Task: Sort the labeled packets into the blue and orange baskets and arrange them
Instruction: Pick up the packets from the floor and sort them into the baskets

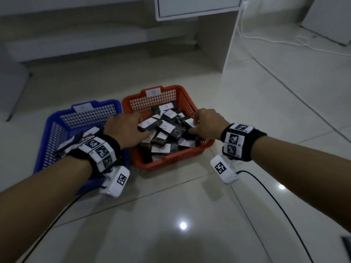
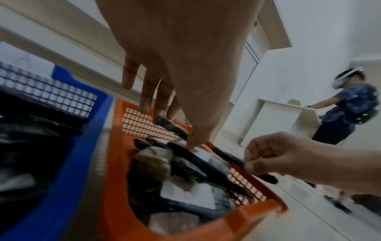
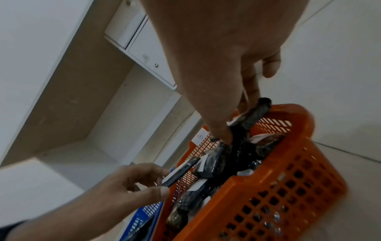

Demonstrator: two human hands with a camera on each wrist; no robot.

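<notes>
The orange basket [image 1: 190, 151], tagged B, holds a loose heap of several dark packets with white labels [image 1: 167, 128]. The blue basket [image 1: 57, 122], tagged A, stands to its left, touching it, with packets mostly hidden under my left wrist. My left hand [image 1: 140, 124] reaches over the orange basket's left side and grips a labeled packet [image 1: 150, 124] between thumb and fingers [image 2: 163, 112]. My right hand [image 1: 191, 124] pinches another dark packet [image 3: 255, 114] at the basket's right rim. In the right wrist view both hands, the left hand [image 3: 164, 181] included, hold their packets above the heap.
Both baskets stand on a glossy tiled floor [image 1: 190, 215]. A white cabinet [image 1: 197, 6] and shelf unit lie beyond them. A white cable [image 1: 266, 38] trails along the floor at the back right. Another person [image 2: 346, 106] stands at a counter far right.
</notes>
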